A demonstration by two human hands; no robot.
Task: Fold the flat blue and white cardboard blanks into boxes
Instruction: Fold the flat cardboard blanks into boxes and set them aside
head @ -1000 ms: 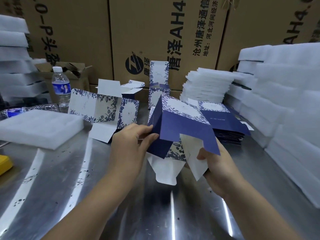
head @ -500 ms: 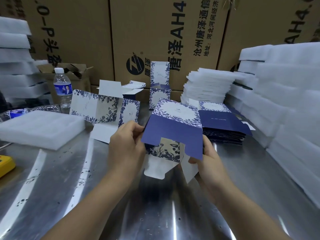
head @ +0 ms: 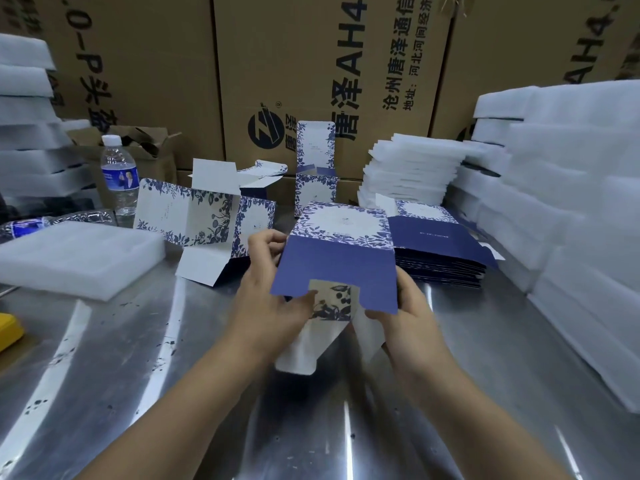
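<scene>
Navy and white card, a half-folded box (head: 337, 258) is held just above the steel surface (head: 138, 375), at the middle of the view. Its white floral panel faces up and away, the plain navy panel tilts toward the camera, and white flaps hang loose beneath it.

The left hand (head: 273, 306) grips the box's left edge, fingers curled round the side and thumb pressing a floral flap in the navy panel's notch. The right hand (head: 412, 313) holds the lower right corner, fingers tucked under.

At 2 o'clock from the box, just beside it, lies a stack of flat blanks (head: 440, 261). At 10 o'clock an opened box (head: 194, 220) sits with its flaps spread. At 12 o'clock a tall box (head: 316, 178) stands upright against brown cartons (head: 311, 64). A water bottle (head: 119, 178) stands at 10 o'clock, farther back. White foam sheets (head: 412, 174) are piled at 1 o'clock.
</scene>
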